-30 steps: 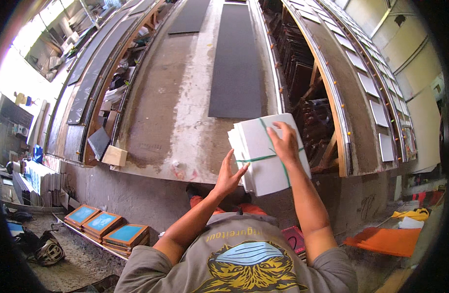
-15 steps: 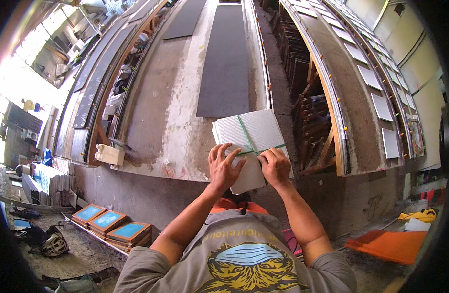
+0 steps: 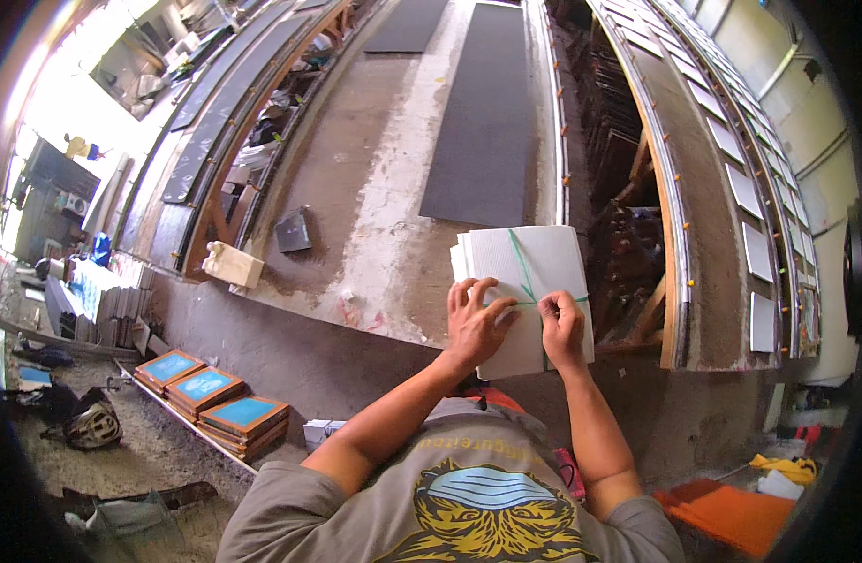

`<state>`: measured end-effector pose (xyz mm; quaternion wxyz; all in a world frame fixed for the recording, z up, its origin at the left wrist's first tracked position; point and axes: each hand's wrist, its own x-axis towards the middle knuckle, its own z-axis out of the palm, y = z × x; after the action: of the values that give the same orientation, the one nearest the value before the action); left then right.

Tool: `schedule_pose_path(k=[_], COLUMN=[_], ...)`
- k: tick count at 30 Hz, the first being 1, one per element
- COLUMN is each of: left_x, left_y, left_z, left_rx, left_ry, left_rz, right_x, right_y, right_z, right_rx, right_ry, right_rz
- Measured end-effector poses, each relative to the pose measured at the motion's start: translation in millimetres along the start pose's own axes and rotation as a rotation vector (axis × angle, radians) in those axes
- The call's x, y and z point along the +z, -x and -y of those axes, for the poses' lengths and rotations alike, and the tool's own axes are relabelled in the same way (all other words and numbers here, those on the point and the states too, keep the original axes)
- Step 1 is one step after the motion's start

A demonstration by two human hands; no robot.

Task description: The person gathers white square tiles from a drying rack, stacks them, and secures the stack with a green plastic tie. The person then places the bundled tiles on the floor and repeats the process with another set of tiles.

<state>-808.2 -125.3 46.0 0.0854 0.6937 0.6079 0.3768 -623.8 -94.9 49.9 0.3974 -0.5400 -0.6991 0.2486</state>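
A stack of white sheets (image 3: 544,253) lies at the near edge of the middle table, with a green string (image 3: 519,260) crossing it lengthwise and sideways. My left hand (image 3: 478,324) rests on the stack's left part. Its fingers are bent and apart, and the thumb and forefinger are close by the string. Over the right part, my right hand (image 3: 563,328) is closed, thumb and forefinger pinched at the string near where its strands cross. The exact fingertip grip is partly hidden.
Dark sheets (image 3: 483,122) lie along the long middle table (image 3: 309,253). A cream plastic container (image 3: 232,266) and a small dark block (image 3: 293,230) sit at its left. White panels (image 3: 758,251) line the right table. Blue-faced wooden frames (image 3: 245,413) are stacked on the floor.
The view has turned slightly left, so the stack and hands appear further right. My right hand has drawn slightly away from my left, and the string's strands now meet at a different angle.
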Motion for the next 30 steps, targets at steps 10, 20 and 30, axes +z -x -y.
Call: schedule_pose_path(k=[10,20,30], left_x=[5,8,9], left_y=[-1,2,2], left_z=[10,-21,-48], left_rx=[0.046,-0.119,-0.196], left_ry=[-0.016,-0.07,-0.171], left_rz=[-0.031,-0.051,-0.024], right_x=[-31,-27,-23], right_y=[-8,-63,-58], right_z=[-10,3,-38], right_rx=[0.03,-0.396,-0.075], right_ry=[-0.019,0.139,-0.432], right_rz=[0.138,0.333,0.539])
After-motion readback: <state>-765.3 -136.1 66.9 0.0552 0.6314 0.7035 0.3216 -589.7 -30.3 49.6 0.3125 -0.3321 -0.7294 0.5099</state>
